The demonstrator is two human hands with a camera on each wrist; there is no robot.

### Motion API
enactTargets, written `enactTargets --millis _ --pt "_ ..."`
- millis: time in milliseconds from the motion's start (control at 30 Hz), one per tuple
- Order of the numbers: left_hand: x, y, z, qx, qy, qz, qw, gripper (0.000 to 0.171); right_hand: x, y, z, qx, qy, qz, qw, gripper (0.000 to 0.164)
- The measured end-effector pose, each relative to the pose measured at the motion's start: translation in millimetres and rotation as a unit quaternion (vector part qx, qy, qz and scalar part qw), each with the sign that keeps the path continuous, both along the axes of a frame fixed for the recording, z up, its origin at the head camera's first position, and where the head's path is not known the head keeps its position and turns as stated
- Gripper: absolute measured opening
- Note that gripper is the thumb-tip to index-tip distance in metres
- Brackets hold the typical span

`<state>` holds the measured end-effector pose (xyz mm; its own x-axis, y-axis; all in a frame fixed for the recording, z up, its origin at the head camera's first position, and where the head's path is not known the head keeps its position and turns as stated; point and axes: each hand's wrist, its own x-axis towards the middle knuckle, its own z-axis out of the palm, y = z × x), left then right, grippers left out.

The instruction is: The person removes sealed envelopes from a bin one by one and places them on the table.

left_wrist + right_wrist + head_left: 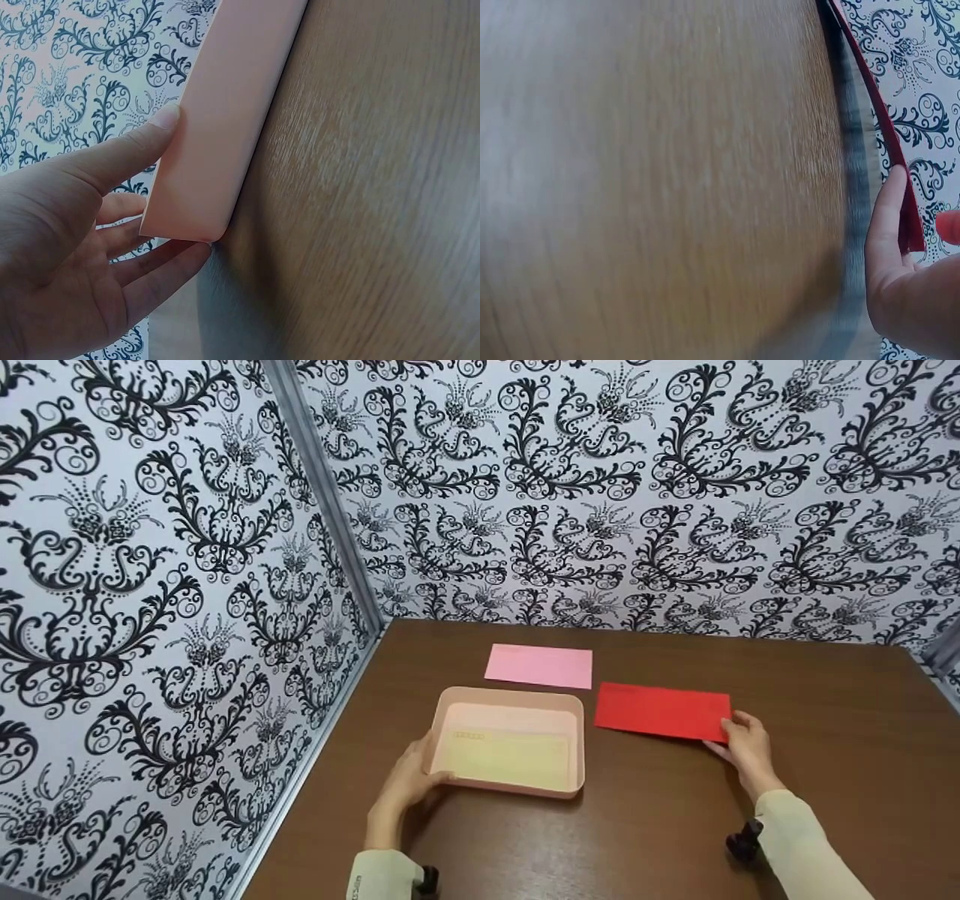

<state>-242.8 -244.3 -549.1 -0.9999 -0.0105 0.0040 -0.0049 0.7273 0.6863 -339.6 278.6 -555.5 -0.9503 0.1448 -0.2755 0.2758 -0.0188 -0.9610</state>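
Observation:
A shallow pale-pink tray [510,696] stands on the table with a yellow envelope [504,759] lying flat inside it. My left hand [411,772] holds the tray's near left corner. In the left wrist view, the thumb [161,124] lies against the tray's outer wall [217,127] and the other fingers reach round the corner. On the right, my right hand [750,744] pinches a red envelope [663,711] by its right end. The right wrist view shows this envelope [881,112] edge-on, slightly bent, with a finger along its underside.
Behind the tray, a pink envelope [538,666] lies flat on the brown wooden table [637,825]. Patterned black-and-white walls [570,510] rise at the back and left, with a grey strip [330,502] at their corner.

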Motion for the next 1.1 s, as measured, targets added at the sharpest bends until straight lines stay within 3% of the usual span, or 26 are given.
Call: enactTargets --millis 167,333,567,767,933,1100 --pt "-0.5 -0.1 -0.4 0.001 0.006 -0.003 1.0 0.089 -0.1 -1.4 -0.8 0.037 0.005 0.001 0.999 0.065" --pt "-0.9 -0.5 -1.5 0.003 0.006 -0.002 1.0 0.09 2.3 -1.2 0.0 0.115 0.013 0.028 0.993 0.06" --pt "-0.3 -1.3 -3.0 0.001 0.014 -0.008 0.9999 0.09 4.6 -2.9 3.0 0.242 0.033 0.06 0.968 0.055" --pt "-1.3 -0.7 -3.8 0.004 0.011 -0.005 0.9999 0.089 2.1 -5.1 2.5 0.297 0.064 0.068 0.95 0.049" --pt "-0.9 0.3 -2.9 0.002 0.015 -0.006 0.9999 0.089 0.8 -7.1 -1.2 0.358 0.096 0.087 0.925 0.045" --pt "-0.8 -0.6 -3.2 0.006 0.013 -0.004 0.9999 0.089 2.3 -13.8 -4.3 0.425 0.142 0.097 0.889 0.042"
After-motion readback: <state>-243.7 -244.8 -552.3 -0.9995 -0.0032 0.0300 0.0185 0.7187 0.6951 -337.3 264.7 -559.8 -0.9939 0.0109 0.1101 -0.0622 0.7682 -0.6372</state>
